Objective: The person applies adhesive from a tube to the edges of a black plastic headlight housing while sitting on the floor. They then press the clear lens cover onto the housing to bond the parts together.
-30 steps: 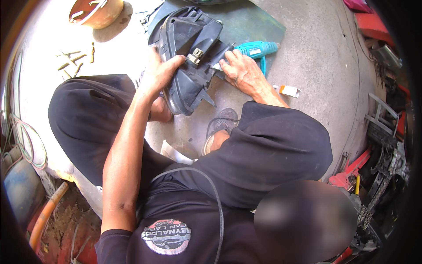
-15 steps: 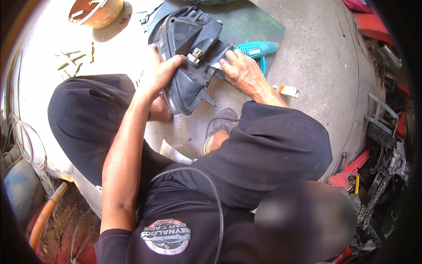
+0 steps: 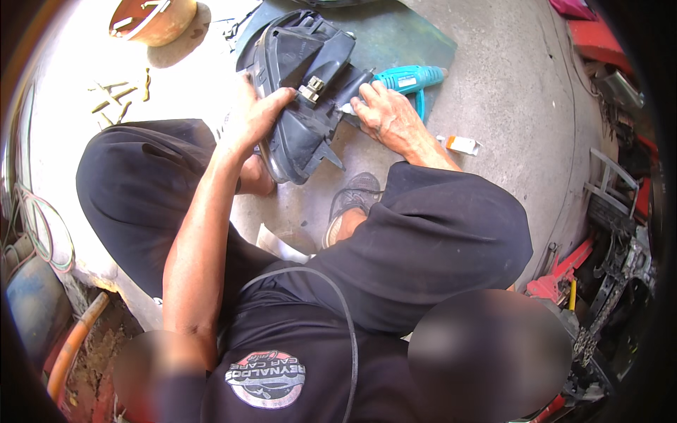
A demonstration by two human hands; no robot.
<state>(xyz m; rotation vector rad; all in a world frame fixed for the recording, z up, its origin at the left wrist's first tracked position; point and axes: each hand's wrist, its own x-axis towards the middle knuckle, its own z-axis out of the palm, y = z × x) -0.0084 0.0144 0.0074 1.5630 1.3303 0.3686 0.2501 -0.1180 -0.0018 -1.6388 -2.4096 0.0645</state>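
Observation:
A black car headlight housing is held up above the floor with its back side facing me. A pale connector sits in the middle of it. My left hand is closed round the housing's left edge, thumb on the back. At the opposite side, my right hand pinches a small tube whose white tip points at the plastic beside the connector; the fingers cover most of the tube. Just beyond that hand lies a teal heat gun.
Under the heat gun is a dark green panel. A small orange-and-white box lies on the concrete floor to the right. Several tools and a tan bucket are at the far left. Metal parts crowd the right edge.
My right hand has shifted very slightly on the housing, still pinching the tube. The left hand and the housing look almost the same.

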